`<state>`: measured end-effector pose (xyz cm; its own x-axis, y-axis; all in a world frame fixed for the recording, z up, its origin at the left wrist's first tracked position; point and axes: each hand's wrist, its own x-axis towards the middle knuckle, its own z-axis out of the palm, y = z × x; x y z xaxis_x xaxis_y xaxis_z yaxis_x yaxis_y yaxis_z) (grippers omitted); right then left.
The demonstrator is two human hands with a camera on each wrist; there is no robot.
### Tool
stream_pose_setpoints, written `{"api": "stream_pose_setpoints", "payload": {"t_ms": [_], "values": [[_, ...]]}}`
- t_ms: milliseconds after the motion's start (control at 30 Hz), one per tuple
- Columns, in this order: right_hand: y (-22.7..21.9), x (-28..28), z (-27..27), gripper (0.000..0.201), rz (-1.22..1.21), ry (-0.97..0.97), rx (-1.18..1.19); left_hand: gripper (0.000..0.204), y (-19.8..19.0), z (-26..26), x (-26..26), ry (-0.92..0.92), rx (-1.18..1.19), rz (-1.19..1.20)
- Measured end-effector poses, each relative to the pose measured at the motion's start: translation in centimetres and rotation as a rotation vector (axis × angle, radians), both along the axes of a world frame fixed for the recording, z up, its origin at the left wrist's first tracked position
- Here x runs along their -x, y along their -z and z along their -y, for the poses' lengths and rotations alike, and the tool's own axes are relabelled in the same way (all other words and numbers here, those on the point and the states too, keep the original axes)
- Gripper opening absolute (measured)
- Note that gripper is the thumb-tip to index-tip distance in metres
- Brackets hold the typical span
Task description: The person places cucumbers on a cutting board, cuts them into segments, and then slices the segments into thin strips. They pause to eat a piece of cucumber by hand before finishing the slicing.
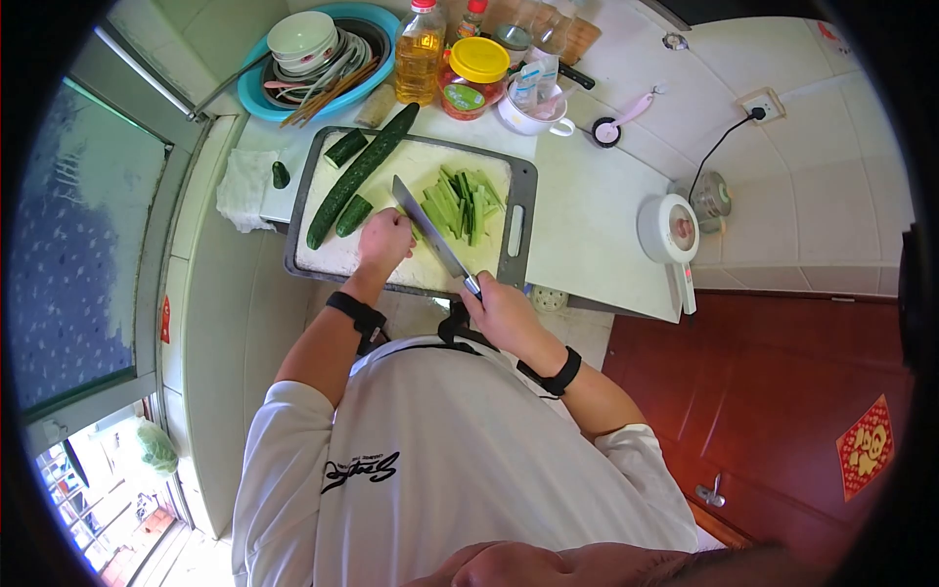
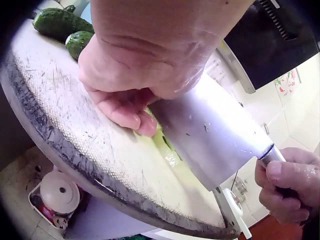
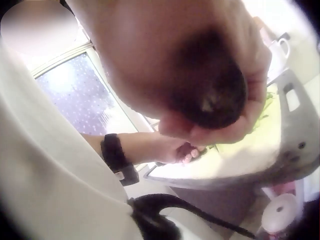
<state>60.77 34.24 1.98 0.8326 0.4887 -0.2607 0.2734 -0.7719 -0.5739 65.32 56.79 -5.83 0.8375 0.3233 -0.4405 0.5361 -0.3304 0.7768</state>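
Observation:
My right hand [image 1: 507, 315] grips the handle of a cleaver [image 1: 435, 235], its broad blade pointing up and left over the cutting board [image 1: 328, 258]. Beside the blade, my left hand [image 1: 387, 240] holds a cucumber piece [image 2: 161, 142] down with curled fingers, and the palm hides most of it. Cut cucumber strips [image 1: 460, 205] lie in a pile right of the blade. On the board's left are a long whole cucumber [image 1: 360, 181] and two short cucumber chunks, one above [image 1: 344, 149] and one below it. The right wrist view shows the dark handle end [image 3: 215, 107] within the fist.
Behind the board stand a blue basin [image 1: 256, 93] of bowls and chopsticks, an oil bottle [image 1: 419, 59], a yellow-lidded jar [image 1: 477, 78] and a white cup [image 1: 533, 115]. A cucumber end [image 1: 281, 174] lies by a white cloth [image 1: 243, 191]. A small white pot [image 1: 668, 229] sits far right.

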Motion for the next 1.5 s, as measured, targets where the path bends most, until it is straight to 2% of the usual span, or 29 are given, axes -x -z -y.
{"api": "stream_pose_setpoints", "payload": {"t_ms": [333,533,733,967,1333,1500], "values": [[3.9,-2.9,-3.4,0.033,0.074,0.037,-0.113,0.028,0.5,-0.3,-0.1,-0.002,0.052,-0.003],[1.8,-1.9,-2.0,0.033,-0.013,0.074,-0.092,0.029,0.2,-0.2,0.2,0.001,0.037,0.026],[0.3,-0.5,-0.8,0.034,-0.004,0.027,-0.062,0.030,0.3,-0.3,0.0,0.033,-0.014,0.003],[0.7,-0.5,0.0,0.034,-0.027,0.017,-0.056,0.029,0.0,-0.3,-0.1,0.046,-0.017,-0.013],[1.1,-1.1,-0.7,0.030,-0.070,0.019,-0.094,0.027,-1.1,-0.4,-0.2,0.000,0.103,-0.044],[2.8,-2.3,-3.2,0.033,-0.073,0.047,-0.070,0.026,0.1,-0.6,-0.3,-0.002,0.125,-0.043]]}}
